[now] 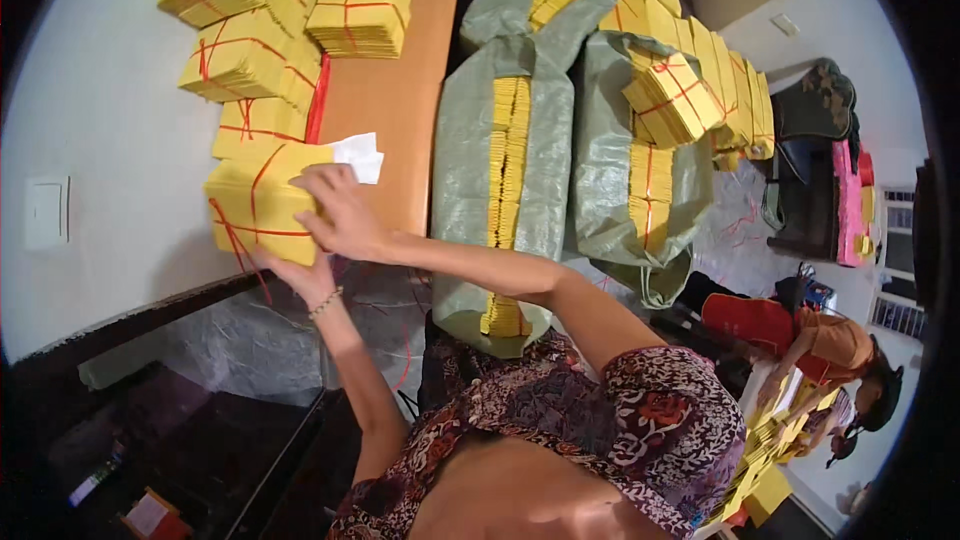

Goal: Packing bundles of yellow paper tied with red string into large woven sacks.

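Observation:
A bundle of yellow paper [250, 195], tied crosswise with red string, is held between my two hands at the left by the wall. My left hand [300, 272], a bracelet on its wrist, grips the bundle's near lower edge; its fingers are partly hidden. My right hand [345, 212] is slightly blurred and presses curled fingers against the bundle's right side. Loose red string ends [240, 250] hang from the near left corner. Just beyond my right hand lies a piece of white paper [360, 155] on an orange-brown surface [385, 100].
Stacked tied yellow bundles [240, 55] line the wall beyond my hands. Green woven sacks [465, 160] packed with yellow bundles stand to the right; a loose bundle [680, 98] rests on one. At far right another person [840, 340] is beside more yellow stacks. A dark glossy surface [180, 430] is at lower left.

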Available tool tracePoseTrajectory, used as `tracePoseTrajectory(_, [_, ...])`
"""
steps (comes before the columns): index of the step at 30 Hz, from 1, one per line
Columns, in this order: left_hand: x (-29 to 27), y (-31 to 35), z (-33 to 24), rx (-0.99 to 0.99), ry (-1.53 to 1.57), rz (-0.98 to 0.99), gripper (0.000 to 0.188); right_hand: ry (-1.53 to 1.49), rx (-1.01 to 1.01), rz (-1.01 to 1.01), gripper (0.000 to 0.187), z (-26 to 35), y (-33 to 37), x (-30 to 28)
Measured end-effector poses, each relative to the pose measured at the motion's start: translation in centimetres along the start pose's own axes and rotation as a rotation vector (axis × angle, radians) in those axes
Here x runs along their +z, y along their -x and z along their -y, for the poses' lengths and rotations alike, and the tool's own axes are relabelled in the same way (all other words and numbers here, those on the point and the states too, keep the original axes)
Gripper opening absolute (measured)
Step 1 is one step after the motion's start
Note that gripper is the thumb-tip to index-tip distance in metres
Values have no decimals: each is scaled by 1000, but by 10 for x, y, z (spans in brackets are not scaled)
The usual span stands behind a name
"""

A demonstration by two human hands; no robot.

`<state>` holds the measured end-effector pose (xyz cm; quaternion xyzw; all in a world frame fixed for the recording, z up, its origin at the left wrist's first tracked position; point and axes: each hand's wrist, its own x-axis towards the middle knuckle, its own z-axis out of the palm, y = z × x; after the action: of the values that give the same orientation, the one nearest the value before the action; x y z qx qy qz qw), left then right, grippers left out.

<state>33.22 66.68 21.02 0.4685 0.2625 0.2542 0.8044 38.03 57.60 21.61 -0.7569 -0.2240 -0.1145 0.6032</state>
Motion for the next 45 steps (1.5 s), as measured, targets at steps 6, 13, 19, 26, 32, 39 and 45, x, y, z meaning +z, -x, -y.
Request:
tracePoseTrajectory(6, [109, 97, 81, -278, 257, 277, 64, 317, -40, -193, 36, -8, 28, -184])
tracePoseTrajectory(13, [215, 256, 206, -507, 253, 423, 59, 559, 385, -390, 37, -47, 128, -381])
tracePoseTrajectory(19, [253, 312, 268, -324, -156, 745, 84, 190, 500, -457, 36, -88, 171, -487])
tracePoseTrajectory(26, [214, 265, 274, -328, -218, 869, 62, 780, 363, -734, 42, -125, 192, -480])
tracePoseTrajectory(32, [198, 33, 147, 430, -295, 248, 48, 848, 123, -574, 25, -62, 143, -389])
tracePoseTrajectory(39, [209, -177, -71, 958, -689, -88, 65, 442, 50, -197, 18, -54, 46, -270])
tracePoseTrajectory(45, [245, -250, -120, 1121, -1207, 21, 92, 368, -6, -109, 16, -68, -30, -173])
